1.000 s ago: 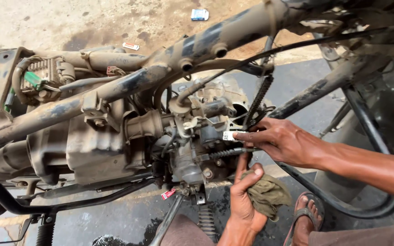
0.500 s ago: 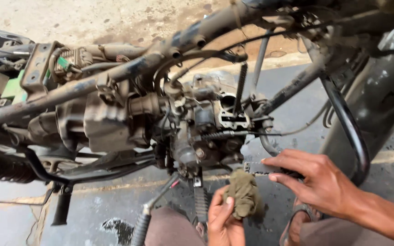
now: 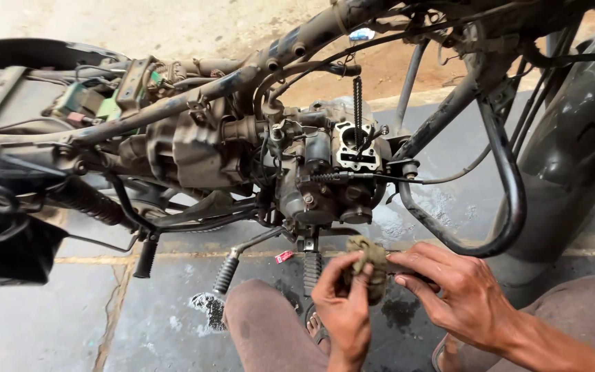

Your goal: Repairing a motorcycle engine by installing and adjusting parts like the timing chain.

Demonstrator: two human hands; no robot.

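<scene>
**Two hands work a dirty rag below a stripped motorcycle engine**

Head view, looking down: at the bottom centre of the frame, the left hand (image 3: 342,303) is closed around a crumpled, olive-brown rag (image 3: 368,265), thumb and fingers pinching it from below. The right hand (image 3: 459,293), entering from the lower right, presses its fingertips into the same rag from the side, fingers half curled. What the rag wraps, if anything, cannot be told.

Just above the hands, in the middle of the frame, sits the greasy engine (image 3: 325,172) with its open cylinder (image 3: 354,146) facing the viewer. The bare frame tube (image 3: 242,76) runs across the upper left. A black curved guard bar (image 3: 507,186) stands at the right. The wet concrete floor (image 3: 105,310) fills the lower left.
</scene>
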